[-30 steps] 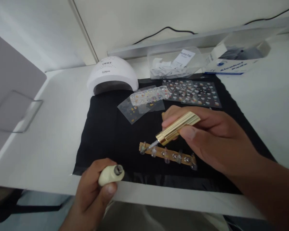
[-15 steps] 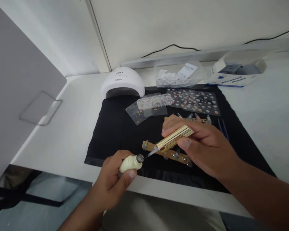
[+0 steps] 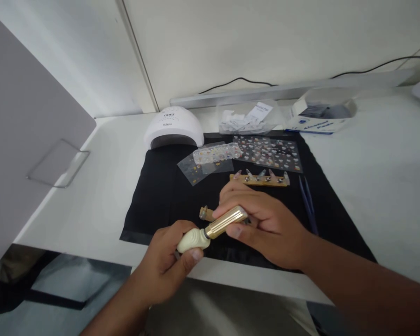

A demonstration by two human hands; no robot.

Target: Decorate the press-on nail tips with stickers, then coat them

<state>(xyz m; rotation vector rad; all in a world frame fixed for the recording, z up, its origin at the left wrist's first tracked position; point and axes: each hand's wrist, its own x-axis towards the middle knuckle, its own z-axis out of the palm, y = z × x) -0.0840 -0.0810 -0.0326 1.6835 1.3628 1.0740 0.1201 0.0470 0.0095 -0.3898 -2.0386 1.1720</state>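
My left hand (image 3: 171, 261) is closed around a pale cream nail polish bottle (image 3: 192, 241), tilted with its neck toward the right. A ribbed gold brush cap (image 3: 227, 222) sits against the bottle's neck, pinched in my right hand (image 3: 262, 224); its brush is out of sight, inside the bottle. Beneath the right hand lies a wooden nail-tip stand (image 3: 206, 213), mostly covered, with only its left end showing. Farther back, a second wooden stand (image 3: 259, 180) holds several pointed nail tips in a row.
A black cloth (image 3: 154, 196) covers part of the white table. Blue tweezers (image 3: 308, 205) lie at right. Behind are nail sticker sheets (image 3: 269, 153), a white nail lamp (image 3: 174, 126), a clear tray of packets (image 3: 247, 119) and an alcohol pad box (image 3: 317, 122).
My right hand has moved left and brought the cap onto the bottle's neck, so the brush has gone inside. The front stand is now mostly covered, and the view has shifted slightly.
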